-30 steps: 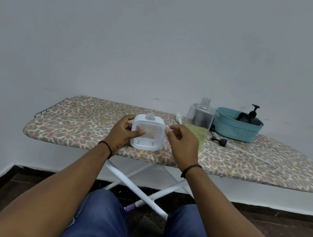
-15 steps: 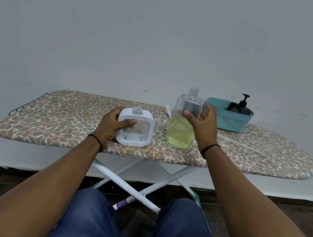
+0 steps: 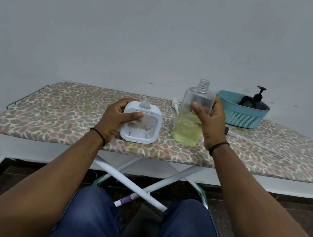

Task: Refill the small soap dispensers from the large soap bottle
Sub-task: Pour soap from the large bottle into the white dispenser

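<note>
Ironing board (image 3: 69, 125): spans the frame from left to right, covered in a leopard-spot fabric, standing on crossed white legs before a pale wall; everything else sits on it.
Basket (image 3: 241, 116): teal, perforated, at the far right of the board, just behind the right hand; it holds a dark pump bottle (image 3: 258, 102) whose nozzle rises above the rim.
Large soap bottle (image 3: 192, 115): clear, uncapped, upright near the middle of the board, with yellow-green liquid filling roughly its lower half; its base looks to be on or barely above the fabric, and which cannot be told.
Small soap dispenser (image 3: 141, 125): a white, rounded square body with a clear window and an open threaded neck on top, standing on the board just left of the large bottle, the two apart.
Right hand (image 3: 210, 124): wrapped round the large bottle's right side, thumb across the front and fingers curled behind, gripping it at mid height; a dark band circles the wrist.
Left hand (image 3: 116, 118): clasps the dispenser's left side, thumb laid across the front window and fingers curled behind its upper corner; it wears a matching band.
White pump head (image 3: 175, 103): lies on the board behind the two containers.
</note>
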